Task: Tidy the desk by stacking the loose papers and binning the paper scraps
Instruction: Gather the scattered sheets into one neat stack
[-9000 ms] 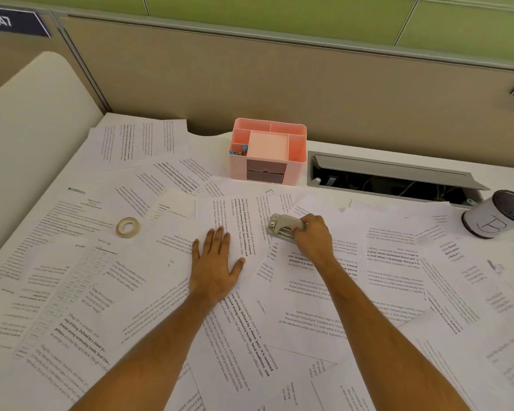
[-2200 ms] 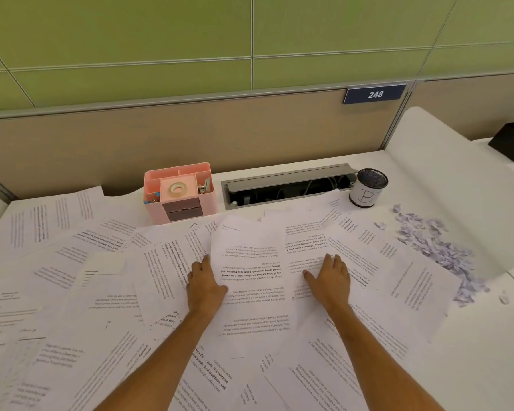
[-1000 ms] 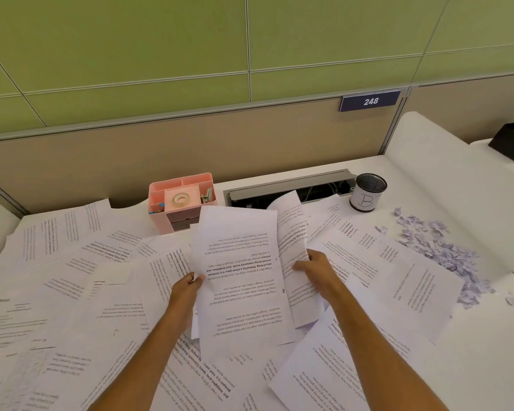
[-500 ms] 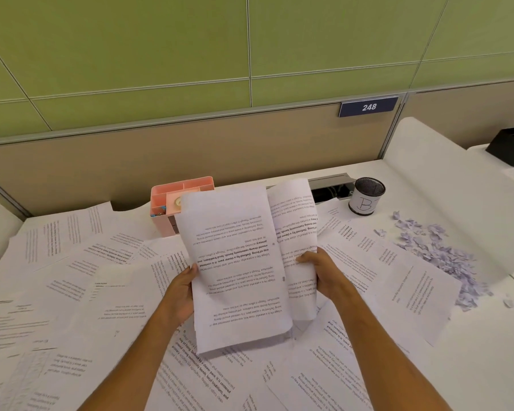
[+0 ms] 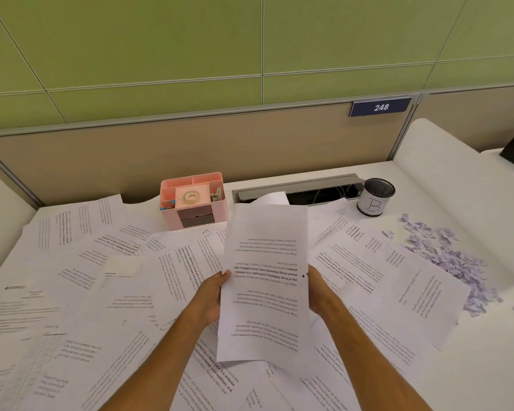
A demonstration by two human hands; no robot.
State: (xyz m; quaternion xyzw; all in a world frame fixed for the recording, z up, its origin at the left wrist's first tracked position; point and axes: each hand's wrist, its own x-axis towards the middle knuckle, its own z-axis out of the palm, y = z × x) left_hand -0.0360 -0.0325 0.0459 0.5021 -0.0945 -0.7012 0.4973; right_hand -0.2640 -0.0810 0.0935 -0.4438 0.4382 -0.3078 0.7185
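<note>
Both hands, left hand [image 5: 212, 298] and right hand [image 5: 319, 293], pinched the side edges of a few held sheets [image 5: 264, 280] above the desk [image 5: 487, 366], other loose papers [image 5: 107, 292] strewn below. Squaring them probably meant tapping the bottom edge down. Bare desk lay right, near the scraps [image 5: 454, 262]; pink organizer [image 5: 193, 200] and mesh cup [image 5: 377, 197] sat behind.

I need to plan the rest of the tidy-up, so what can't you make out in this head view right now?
- Held sheets: their count, as the front sheet covers the others.
- Right hand: its fingers, behind the sheets.
- Bin: none in frame.
- Cup: contents too dark to see.
- Desk: its near edge, cut off by the frame.
- Print: blurred, unreadable.
</note>
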